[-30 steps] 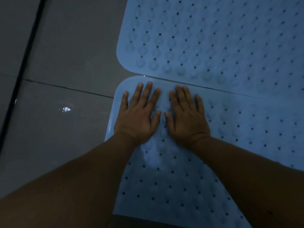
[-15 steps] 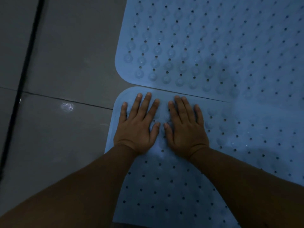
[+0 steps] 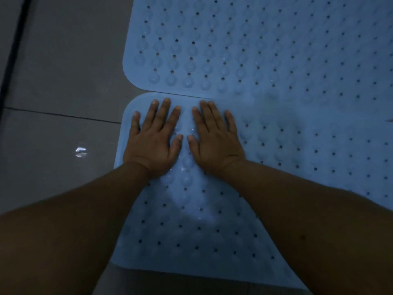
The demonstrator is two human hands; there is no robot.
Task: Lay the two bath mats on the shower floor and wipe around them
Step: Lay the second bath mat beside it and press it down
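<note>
Two light-blue rubber bath mats with small holes and suction bumps lie flat on the grey tiled floor, edge to edge. The far mat fills the upper right. The near mat runs from the seam down to the bottom of the view. My left hand and my right hand rest palm-down, fingers spread, side by side on the near mat's far left corner, fingertips just short of the seam. Neither hand holds anything.
Grey floor tiles lie to the left of both mats, with a dark grout line and a small bright wet glint. A dark strip runs along the far left edge.
My hands have stayed flat on the same corner of the near mat. The view has shifted slightly, so the mats and hands sit a little differently in frame.
</note>
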